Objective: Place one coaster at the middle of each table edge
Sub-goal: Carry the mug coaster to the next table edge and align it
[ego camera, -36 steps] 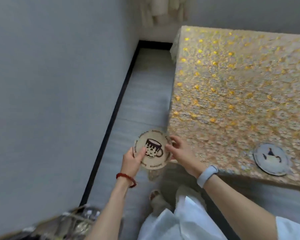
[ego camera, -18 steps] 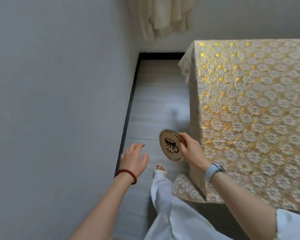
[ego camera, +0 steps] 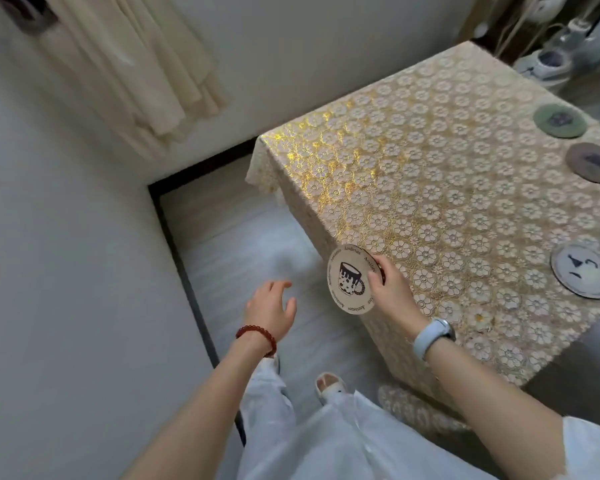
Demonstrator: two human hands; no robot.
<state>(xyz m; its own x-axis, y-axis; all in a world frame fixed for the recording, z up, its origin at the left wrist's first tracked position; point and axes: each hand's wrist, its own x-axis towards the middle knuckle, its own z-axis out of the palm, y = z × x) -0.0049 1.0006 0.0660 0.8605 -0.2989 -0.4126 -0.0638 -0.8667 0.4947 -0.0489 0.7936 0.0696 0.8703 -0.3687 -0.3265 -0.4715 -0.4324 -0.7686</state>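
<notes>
No container shows clearly: the upper right corner of the frame holds only blurred pale shapes on the floor beyond the table, too indistinct to name.

The right hand, at the centre of the frame, grips a round tan coaster printed with a dark mug and a ring of lettering. The thumb lies across the coaster's printed face near its right rim and the other fingers curl behind it, so the disc stands tilted, its face turned toward the camera. It hangs at the table's left edge, over the line where the cloth folds down, and whether its upper rim touches the cloth cannot be told. A pale blue wristband circles that wrist.

The left hand, lower centre-left, holds nothing; its fingers are loosely spread and slightly curled above the pale floor, apart from the coaster. A red bead bracelet sits on its wrist.

The table wears a gold floral lace cloth. Three more coasters lie flat along the right side of the frame: a white coaster with dark marks at mid-right, a brown coaster above it, and a green coaster higher still, close beside the brown one. Cream curtains hang at the upper left.
</notes>
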